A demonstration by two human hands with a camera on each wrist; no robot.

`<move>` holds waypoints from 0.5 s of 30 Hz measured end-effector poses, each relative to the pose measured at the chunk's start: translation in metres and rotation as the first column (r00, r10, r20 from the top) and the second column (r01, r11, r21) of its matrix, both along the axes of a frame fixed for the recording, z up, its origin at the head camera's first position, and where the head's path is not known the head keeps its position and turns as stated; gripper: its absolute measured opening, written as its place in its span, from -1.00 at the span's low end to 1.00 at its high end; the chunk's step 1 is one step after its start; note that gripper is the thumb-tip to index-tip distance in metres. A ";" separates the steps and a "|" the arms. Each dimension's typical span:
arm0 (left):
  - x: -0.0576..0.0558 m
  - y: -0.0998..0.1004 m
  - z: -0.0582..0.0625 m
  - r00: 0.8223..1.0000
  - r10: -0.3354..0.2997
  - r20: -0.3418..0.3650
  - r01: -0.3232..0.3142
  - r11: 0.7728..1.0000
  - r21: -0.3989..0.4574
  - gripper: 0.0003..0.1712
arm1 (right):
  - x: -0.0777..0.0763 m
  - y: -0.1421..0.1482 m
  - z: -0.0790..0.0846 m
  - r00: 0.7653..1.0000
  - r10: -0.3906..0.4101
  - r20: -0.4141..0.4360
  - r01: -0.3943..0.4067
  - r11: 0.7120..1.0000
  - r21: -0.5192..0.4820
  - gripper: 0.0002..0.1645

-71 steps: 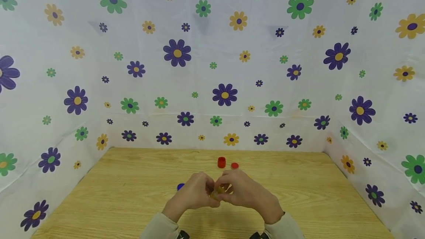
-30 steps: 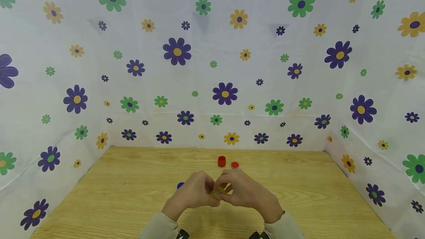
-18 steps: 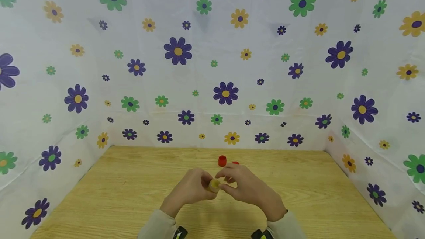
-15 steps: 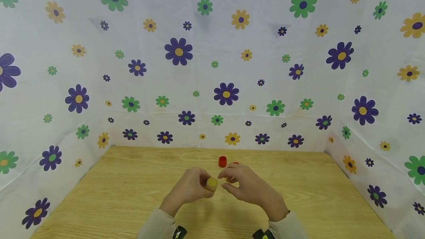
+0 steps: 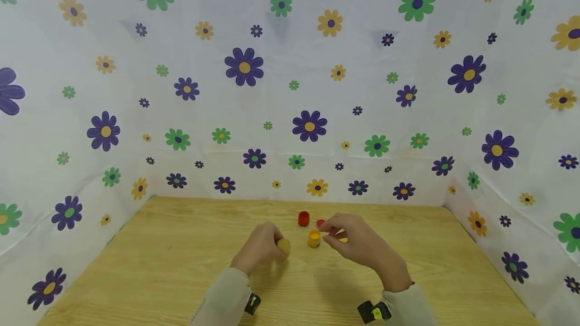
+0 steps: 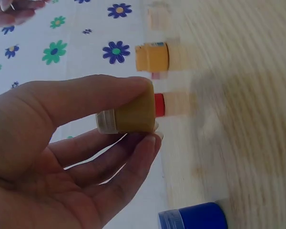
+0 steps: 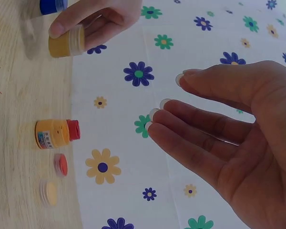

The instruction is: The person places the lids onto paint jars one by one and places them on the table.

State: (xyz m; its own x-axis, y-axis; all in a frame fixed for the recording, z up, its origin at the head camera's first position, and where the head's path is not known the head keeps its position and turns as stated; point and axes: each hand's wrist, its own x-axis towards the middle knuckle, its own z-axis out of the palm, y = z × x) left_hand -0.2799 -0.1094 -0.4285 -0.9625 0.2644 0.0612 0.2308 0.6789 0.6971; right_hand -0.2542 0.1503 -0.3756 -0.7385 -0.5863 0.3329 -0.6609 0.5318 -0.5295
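Note:
My left hand (image 5: 260, 248) pinches a small ochre paint jar (image 6: 136, 112) between thumb and fingers. A clear lid shows on the jar's end. My right hand (image 5: 364, 245) hovers to the right with relaxed fingers and holds nothing. Just left of its fingertips stands a yellow paint jar (image 5: 314, 240) without its lid. The yellow jar's lid (image 7: 48, 192) lies on the table, mostly behind my right hand in the head view. A blue paint jar (image 6: 195, 218) stands near my left hand. My left hand hides it in the head view.
Behind the yellow jar stands a red paint jar (image 5: 303, 219), with a red lid (image 5: 320, 223) flat beside it. The wooden table (image 5: 181, 265) is bounded at the back and sides by a white flowered cloth (image 5: 204, 114).
My right hand has let go of the ochre jar and moved right. My left hand has carried the jar to the left. The yellow jar has come into view between the hands.

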 end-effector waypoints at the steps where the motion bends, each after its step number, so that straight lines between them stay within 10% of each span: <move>1: -0.003 0.001 0.000 1.000 0.012 0.017 -0.012 1.000 -0.009 -0.84 | 0.000 0.002 0.000 1.000 -0.003 -0.001 0.003 1.000 -0.004 -0.83; 7: -0.017 0.003 -0.001 0.988 0.094 0.123 -0.091 0.995 -0.035 -0.75 | -0.003 0.005 -0.001 1.000 -0.002 -0.011 0.002 1.000 -0.011 -0.85; 15: -0.038 0.002 -0.012 0.984 0.165 0.066 -0.160 0.984 -0.081 -0.57 | -0.004 0.006 -0.003 1.000 -0.023 0.013 0.023 1.000 0.005 -0.84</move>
State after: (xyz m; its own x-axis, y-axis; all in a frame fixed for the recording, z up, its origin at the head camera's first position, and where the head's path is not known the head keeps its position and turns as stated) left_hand -0.3177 -0.1075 -0.4405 -0.9942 0.1052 -0.0237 0.0642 0.7540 0.6537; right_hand -0.2578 0.1564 -0.3782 -0.7562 -0.5706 0.3201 -0.6414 0.5498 -0.5352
